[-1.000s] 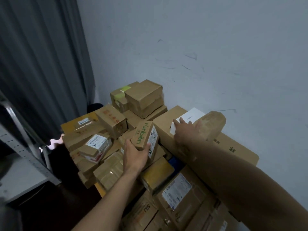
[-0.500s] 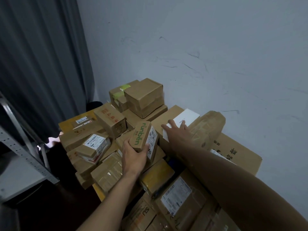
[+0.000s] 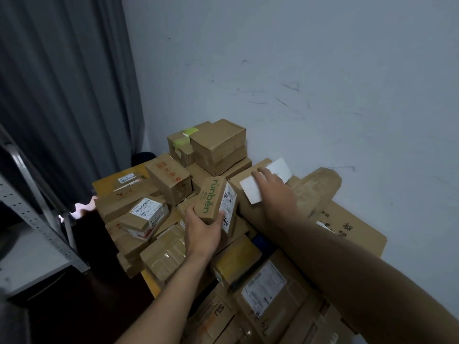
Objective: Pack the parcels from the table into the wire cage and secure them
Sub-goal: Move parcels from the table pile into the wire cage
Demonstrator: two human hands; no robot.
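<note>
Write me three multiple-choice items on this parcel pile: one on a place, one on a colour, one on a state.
1. Where does the right hand rest?
A) on the grey shelf
B) on the white parcel
C) on the curtain

2. What colour is the lettering on the box in the left hand?
A) red
B) blue
C) green

3. How is that box handled?
A) pressed flat under an open palm
B) gripped by thumb and fingers
C) left untouched

Answers:
1 B, its fingers lie across the white parcel on top of the long carton.
2 C, the printed word runben is green.
3 B, thumb and fingers curl round its near end.
</note>
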